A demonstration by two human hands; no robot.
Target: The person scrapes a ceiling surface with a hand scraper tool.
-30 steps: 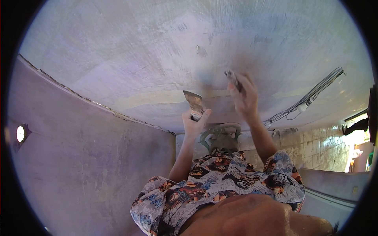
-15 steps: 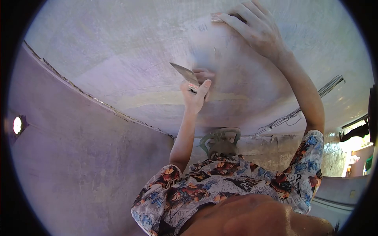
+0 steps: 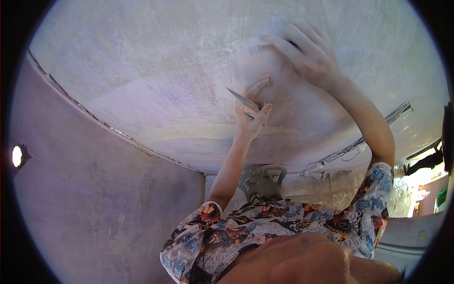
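Observation:
My left hand (image 3: 250, 118) is wrapped round a putty knife (image 3: 242, 100). The thin metal blade points up and left, near the plastered surface (image 3: 118, 61). Some of its fingers stretch out toward the right, and its thumb lies alongside the knife. Higher up and to the right, my right hand (image 3: 312, 57) rests against the same surface with its fingers bent. Something thin and pale shows near its thumb tip, too blurred to name. A pale yellowish streak (image 3: 198, 131) runs across the plaster behind my left wrist.
A green plastic chair (image 3: 262, 182) stands below, beyond my patterned shirt (image 3: 283, 217). Loose cables (image 3: 350, 144) run along the surface at right. A cracked seam (image 3: 109, 125) borders the purplish wall (image 3: 109, 199), where a bright lamp (image 3: 17, 156) shows. A bright opening (image 3: 428, 184) lies far right.
My left hand has moved right with the putty knife, whose blade now looks narrower. My right hand has come lower, closer to the left. The whole view has shifted slightly.

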